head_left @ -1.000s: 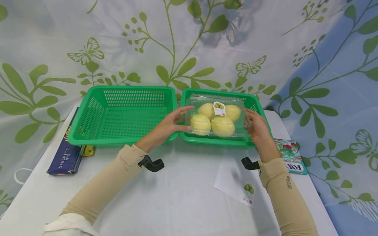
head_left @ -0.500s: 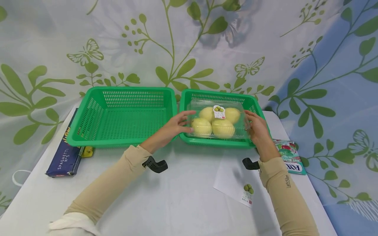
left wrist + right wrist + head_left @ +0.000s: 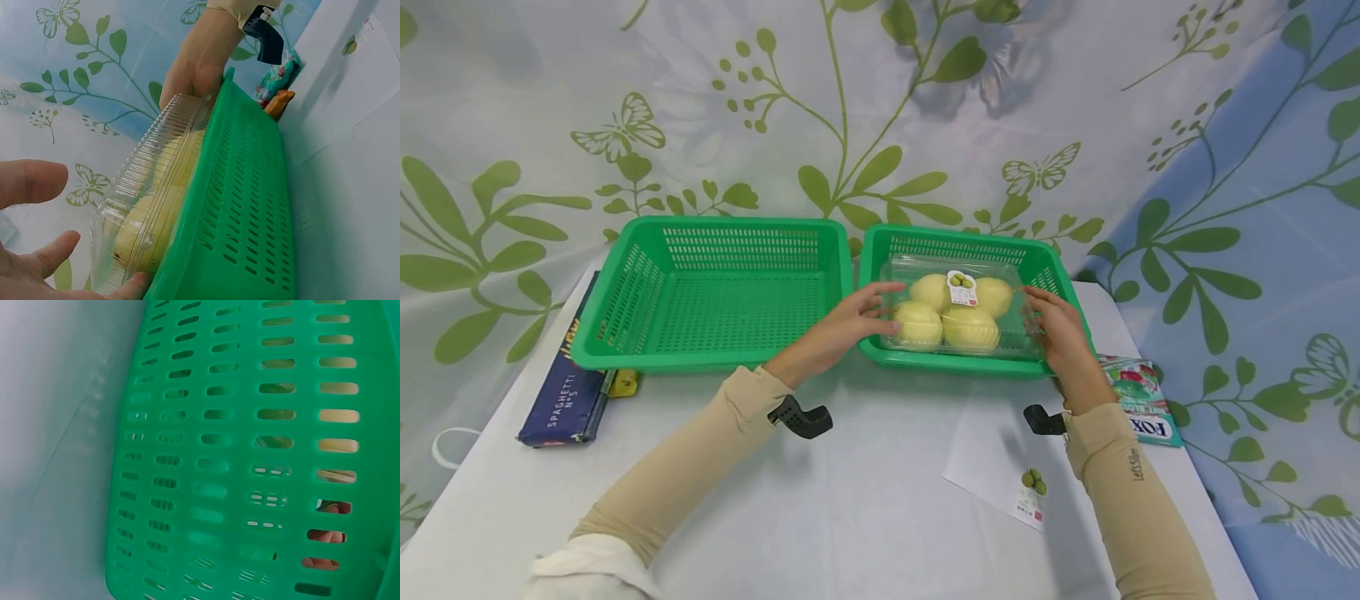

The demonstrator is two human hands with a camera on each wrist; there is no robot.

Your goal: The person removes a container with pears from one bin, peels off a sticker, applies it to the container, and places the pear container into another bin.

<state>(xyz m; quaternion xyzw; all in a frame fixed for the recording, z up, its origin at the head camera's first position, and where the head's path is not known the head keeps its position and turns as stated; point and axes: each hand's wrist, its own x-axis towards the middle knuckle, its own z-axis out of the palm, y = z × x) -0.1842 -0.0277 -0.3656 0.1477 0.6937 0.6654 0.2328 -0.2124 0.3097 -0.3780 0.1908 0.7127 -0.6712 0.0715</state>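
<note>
A clear plastic clamshell box (image 3: 1015, 325) of several round pale-yellow fruits (image 3: 972, 328) sits tilted within the rim of the right green basket (image 3: 947, 364). My right hand (image 3: 1063, 329) holds the box's right end, its fingers bent over that side; through the basket slots in the right wrist view a few fingertips (image 3: 325, 536) show. At the left end is my left hand (image 3: 850, 321), fingers spread and fairly straight. One of its fingertips (image 3: 134, 287) touches the lower edge of the box, beside the basket wall, in the left wrist view.
Another green basket (image 3: 737, 317) stands directly to the left. A blue spaghetti box (image 3: 565, 396) and a small yellow packet (image 3: 624, 383) lie by it. To the right lies a Foxy packet (image 3: 1138, 396). A white sheet with a fruit print (image 3: 992, 467) is on the table in front.
The clamshell box has sunk a little lower into the right basket, and both hands have come down with it. The left hand has shifted slightly right.
</note>
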